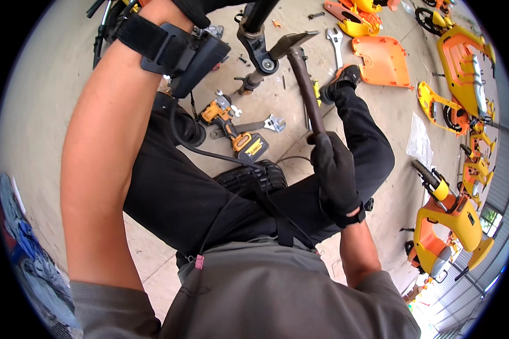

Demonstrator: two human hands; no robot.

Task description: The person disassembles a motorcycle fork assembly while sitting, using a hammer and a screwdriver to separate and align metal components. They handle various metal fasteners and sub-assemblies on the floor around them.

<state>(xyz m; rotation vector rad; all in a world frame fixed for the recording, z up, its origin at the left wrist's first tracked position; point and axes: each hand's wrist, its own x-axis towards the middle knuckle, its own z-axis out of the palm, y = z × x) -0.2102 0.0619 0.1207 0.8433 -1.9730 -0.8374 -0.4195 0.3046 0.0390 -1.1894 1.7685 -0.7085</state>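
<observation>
My right hand (331, 169), gloved in black, is closed around the dark handle of a hammer (308, 85). The hammer's head crosses beside a black bracket (259, 53) on a metal tube assembly (249, 85). My left hand (203, 10), also gloved, is at the top edge near the upper black tube (259, 14); its fingers are mostly cut off, so its grip is unclear. A yellow cordless impact tool (220, 121) lies on the floor between my legs, over an adjustable wrench (271, 123). Another wrench (335, 45) lies right of the hammer head.
Orange plastic panels (379, 62) and small bolts (242, 59) lie on the concrete floor (102, 237). Yellow-orange scooters (444, 231) line the right side, with a clear plastic bag (418, 135). Blue cloth (22, 243) is at the left rim. A black cable (181, 135) hangs across my legs.
</observation>
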